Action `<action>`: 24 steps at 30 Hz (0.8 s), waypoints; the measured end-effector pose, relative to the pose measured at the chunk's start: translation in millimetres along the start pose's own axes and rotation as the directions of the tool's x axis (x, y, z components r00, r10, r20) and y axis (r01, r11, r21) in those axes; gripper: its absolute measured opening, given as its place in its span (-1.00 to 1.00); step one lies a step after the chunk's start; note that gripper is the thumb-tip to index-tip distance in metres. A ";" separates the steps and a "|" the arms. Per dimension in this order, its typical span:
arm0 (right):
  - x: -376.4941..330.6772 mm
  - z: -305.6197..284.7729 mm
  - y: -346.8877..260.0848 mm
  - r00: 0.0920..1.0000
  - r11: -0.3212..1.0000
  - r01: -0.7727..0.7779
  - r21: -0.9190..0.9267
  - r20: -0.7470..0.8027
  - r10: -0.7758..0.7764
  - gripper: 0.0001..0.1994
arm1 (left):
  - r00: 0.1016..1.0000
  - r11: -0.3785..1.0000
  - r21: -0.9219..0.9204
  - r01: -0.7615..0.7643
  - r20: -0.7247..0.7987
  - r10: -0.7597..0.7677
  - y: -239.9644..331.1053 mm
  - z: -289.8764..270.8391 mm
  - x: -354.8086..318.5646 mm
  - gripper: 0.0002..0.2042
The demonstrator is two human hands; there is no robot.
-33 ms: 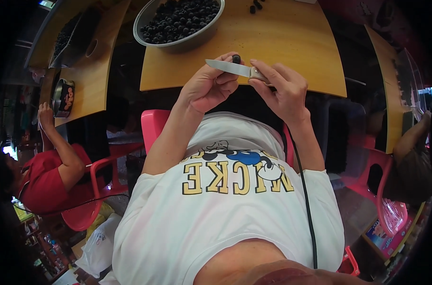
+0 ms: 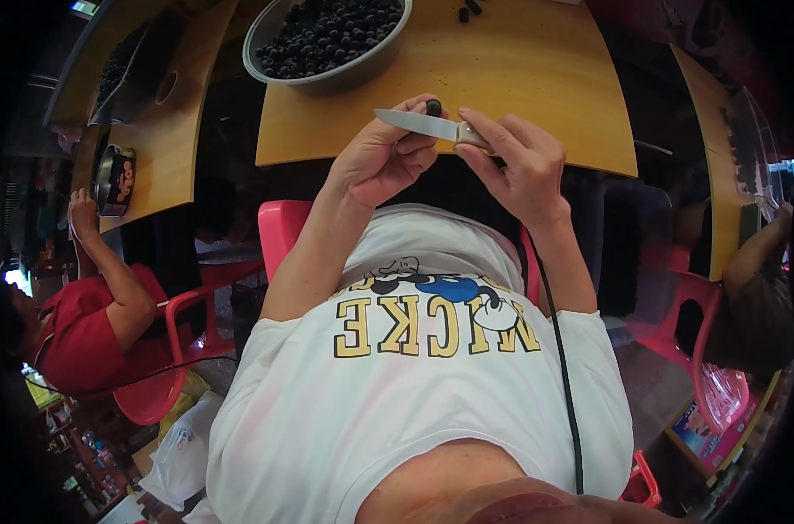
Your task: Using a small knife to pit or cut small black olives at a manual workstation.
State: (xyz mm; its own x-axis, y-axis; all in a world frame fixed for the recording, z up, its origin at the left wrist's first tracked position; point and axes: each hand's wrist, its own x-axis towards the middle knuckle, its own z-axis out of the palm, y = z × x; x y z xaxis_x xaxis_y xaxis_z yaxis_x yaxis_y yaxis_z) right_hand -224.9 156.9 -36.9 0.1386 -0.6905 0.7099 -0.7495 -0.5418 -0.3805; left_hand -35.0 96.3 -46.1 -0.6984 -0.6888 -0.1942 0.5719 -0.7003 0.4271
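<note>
My left hand is raised at the near edge of the wooden table. Its fingertips pinch a small dark, rounded, olive-like piece. In my right hand is a small knife with a pale handle, gripped between thumb and fingers. The blade points left and passes just on my side of the piece, across the left fingers. Whether the edge touches the piece I cannot tell. Beyond my left hand, a large bowl is full of similar dark pieces.
Several loose dark bits lie at the table's far side. At the left, a person in red sits by another table with a round dark tin. Another person's arm shows at the far right. A black cable hangs along my right side.
</note>
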 end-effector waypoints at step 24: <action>-7.2 9.1 43.6 0.999 0.970 -0.042 -0.238 -0.009 0.041 -0.74 | 0.983 0.995 0.070 -0.067 0.175 0.054 6.9 -23.0 -1.3 -0.80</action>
State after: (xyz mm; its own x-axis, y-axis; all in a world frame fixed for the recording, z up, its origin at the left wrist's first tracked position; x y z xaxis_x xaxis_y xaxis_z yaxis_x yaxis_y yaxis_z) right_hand -252.7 133.9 -64.0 0.1018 -0.7080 0.6988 -0.8874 -0.3821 -0.2579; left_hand -20.2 88.1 -63.3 -0.7308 -0.6824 -0.0134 0.5860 -0.6374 0.5003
